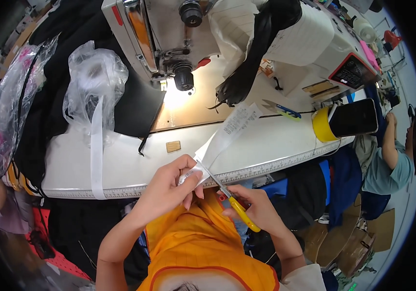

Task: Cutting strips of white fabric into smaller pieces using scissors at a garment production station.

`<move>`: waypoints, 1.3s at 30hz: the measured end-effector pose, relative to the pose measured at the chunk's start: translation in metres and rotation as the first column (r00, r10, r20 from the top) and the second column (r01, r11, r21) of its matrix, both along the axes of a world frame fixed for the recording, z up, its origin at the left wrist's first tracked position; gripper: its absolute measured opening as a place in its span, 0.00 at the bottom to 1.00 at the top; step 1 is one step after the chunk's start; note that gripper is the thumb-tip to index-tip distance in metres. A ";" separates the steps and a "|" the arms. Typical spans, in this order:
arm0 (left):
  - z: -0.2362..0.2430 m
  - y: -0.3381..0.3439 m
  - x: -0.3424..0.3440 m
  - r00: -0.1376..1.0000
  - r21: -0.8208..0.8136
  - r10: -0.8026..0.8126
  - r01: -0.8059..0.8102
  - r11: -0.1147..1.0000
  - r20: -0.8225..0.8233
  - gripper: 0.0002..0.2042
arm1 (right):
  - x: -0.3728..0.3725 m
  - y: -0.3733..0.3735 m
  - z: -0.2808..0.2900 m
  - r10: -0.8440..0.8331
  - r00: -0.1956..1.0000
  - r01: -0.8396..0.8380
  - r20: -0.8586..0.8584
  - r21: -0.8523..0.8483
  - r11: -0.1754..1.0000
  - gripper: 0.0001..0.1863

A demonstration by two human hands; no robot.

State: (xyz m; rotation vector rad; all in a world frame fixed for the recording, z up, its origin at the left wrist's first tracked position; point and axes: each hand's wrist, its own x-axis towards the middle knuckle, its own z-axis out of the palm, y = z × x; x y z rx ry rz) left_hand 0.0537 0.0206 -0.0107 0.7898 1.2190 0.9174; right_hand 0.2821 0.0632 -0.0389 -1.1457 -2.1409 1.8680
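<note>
My left hand (165, 190) pinches a white printed fabric label (239, 122) in front of the table edge. One end lies in my fingers and the other stretches up over the white tabletop. My right hand (261, 208) grips yellow-handled scissors (242, 213). Their blades point up and to the left and meet the label close to my left fingertips. I cannot tell whether the blades are closed.
A sewing machine (188, 43) with its lamp lit stands ahead, black fabric at its left. Bagged white tape (97, 160) hangs over the table edge. Thread snips (285, 110), a phone (354, 117) and a yellow tape roll (322, 124) lie right. Another person (387, 167) is far right.
</note>
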 end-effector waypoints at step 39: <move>0.003 0.001 0.003 0.994 0.034 0.113 -0.112 0.993 -0.012 0.06 | 0.028 -0.016 0.005 -0.028 1.000 0.029 -0.010 0.042 0.999 0.24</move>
